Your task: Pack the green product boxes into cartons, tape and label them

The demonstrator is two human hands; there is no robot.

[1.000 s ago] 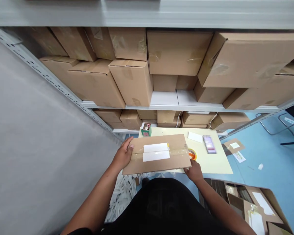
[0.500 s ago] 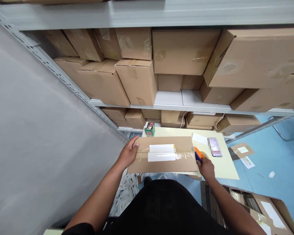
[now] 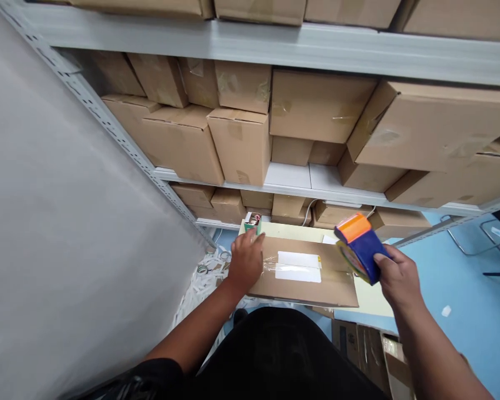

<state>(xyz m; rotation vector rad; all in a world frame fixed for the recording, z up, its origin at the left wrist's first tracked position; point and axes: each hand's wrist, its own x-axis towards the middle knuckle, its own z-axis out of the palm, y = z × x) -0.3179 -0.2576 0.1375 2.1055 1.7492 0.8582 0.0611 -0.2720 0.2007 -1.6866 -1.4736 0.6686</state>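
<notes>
A flat cardboard box [image 3: 270, 290] with a white label [image 3: 287, 266] and clear tape across it lies at the front of the pale yellow table. My left hand [image 3: 246, 261] rests over its left end, fingers stretched forward toward a small green box [image 3: 253, 223]. My right hand [image 3: 400, 275] grips a tape dispenser [image 3: 364, 247], blue with an orange front, raised over the box's right end. A roll of tape shows on the dispenser's left side.
Shelves ahead hold many cardboard boxes [image 3: 237, 144]. A grey wall [image 3: 66, 222] runs along the left. Paper strips [image 3: 191, 297] litter the floor at lower left. More cartons [image 3: 370, 350] stand at lower right, and a metal chair frame [image 3: 479, 244] is at far right.
My right hand has lifted the tape dispenser up and right, away from the box's right edge. My left hand has shifted from the left edge onto the top. The box sits farther right.
</notes>
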